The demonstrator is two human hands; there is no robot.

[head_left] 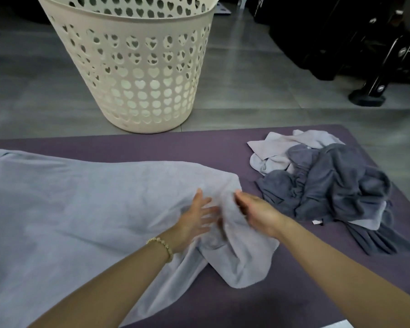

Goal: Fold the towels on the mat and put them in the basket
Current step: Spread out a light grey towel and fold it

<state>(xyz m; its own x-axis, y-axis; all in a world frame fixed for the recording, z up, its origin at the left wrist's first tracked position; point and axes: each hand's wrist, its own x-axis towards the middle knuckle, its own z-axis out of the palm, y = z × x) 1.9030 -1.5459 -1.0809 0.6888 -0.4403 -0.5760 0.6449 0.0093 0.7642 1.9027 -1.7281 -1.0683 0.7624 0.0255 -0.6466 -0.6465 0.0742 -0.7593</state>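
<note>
The pale towel (81, 209) lies spread just in front of the basket (137, 67); it's soft and floppy, so we'd grab corners. Our left hand (195, 218) presses it, fingers (199, 197) straight; our right hand (258, 211) grips its bunched end.

Large matte grey floor tiles (246, 74), thin grout lines, soft dim light. Far right corner of floor: bulky black equipment (317, 31), possibly exercise gear, view too dark to tell. Slanted chromed metal tubes (383, 74) below it. Black rubber foot (367, 98) resting on tiles.
</note>
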